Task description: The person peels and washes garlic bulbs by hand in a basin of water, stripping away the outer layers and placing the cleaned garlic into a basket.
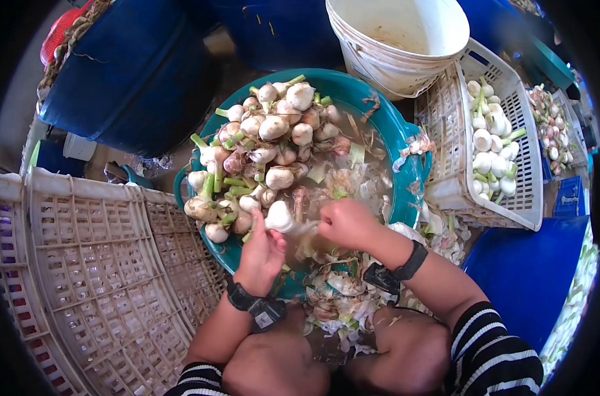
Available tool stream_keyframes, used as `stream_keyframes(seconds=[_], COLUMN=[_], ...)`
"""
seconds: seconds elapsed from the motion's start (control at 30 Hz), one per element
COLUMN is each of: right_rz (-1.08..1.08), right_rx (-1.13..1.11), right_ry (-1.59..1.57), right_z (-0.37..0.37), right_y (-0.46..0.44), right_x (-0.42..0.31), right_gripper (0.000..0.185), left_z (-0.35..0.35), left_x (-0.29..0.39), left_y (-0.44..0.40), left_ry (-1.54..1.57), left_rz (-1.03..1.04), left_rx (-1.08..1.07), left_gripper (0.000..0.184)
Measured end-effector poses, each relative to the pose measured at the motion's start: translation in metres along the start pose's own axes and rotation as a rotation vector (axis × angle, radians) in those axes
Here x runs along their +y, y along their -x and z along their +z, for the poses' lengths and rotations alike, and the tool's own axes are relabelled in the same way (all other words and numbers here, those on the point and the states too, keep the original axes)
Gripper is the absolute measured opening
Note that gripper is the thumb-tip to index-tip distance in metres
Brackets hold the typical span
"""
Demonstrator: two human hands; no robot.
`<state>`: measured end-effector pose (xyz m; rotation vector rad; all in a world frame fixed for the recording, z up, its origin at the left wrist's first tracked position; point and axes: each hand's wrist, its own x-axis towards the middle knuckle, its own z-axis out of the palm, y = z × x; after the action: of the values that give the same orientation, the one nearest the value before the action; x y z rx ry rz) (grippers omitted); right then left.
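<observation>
One white bulb (280,216) was between our hands near the centre of the frame, over the tub (389,122), its pale neck (304,228) stretched out to the right. Our right hand (346,223) was folded into a fist, fingers pressed together around the neck's end. Our left hand (263,247) was half curled just beside the bulb, thumb standing apart from the fingers; we could not tell whether the fingertips pressed on it. For a clean pull, we judged, the left needed to steady the bulb's round side gently while the right drew evenly along the neck, without a jerk that might snap it. Wet skin was probably slippery, so a full fist seemed sounder than a pinch. Around that, a heap (273,129) of dirtier bulbs filled the tub's upper left, and loose skins (349,178) lay in murky water to the right. Farther out, white bulbs (494,142) sat in a crate (534,178) at upper right, beside a bucket (359,53).
</observation>
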<state>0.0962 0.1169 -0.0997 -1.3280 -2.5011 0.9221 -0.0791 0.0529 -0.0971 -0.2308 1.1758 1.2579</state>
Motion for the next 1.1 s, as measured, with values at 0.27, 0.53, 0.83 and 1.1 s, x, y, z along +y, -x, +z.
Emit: stream_keyframes(seconds=[0.27, 0.53, 0.83, 1.1], right_rz=[0.167, -0.670, 0.351, -0.053], right_rx=[0.100, -0.557, -0.504, -0.128], right_ry=[-0.576, -2.290, -1.201, -0.189], right_z=[0.006, -0.104, 0.003, 0.028], right_y=[-0.004, -0.008, -0.003, 0.004], right_x=[-0.004, 0.017, 0.009, -0.038], right_gripper=[0.031, 0.072, 0.041, 0.031], left_z=[0.000, -0.008, -0.055, -0.005], left_x=[0.019, 0.027, -0.010, 0.008], left_y=[0.015, -0.004, -0.068, -0.010], left_ry=[-0.222, -1.837, -2.365, -0.908], left_rz=[0.080, 0.565, 0.135, 0.355], left_rx=[-0.174, -0.069, -0.428, -0.293], left_gripper=[0.042, 0.053, 0.050, 0.029])
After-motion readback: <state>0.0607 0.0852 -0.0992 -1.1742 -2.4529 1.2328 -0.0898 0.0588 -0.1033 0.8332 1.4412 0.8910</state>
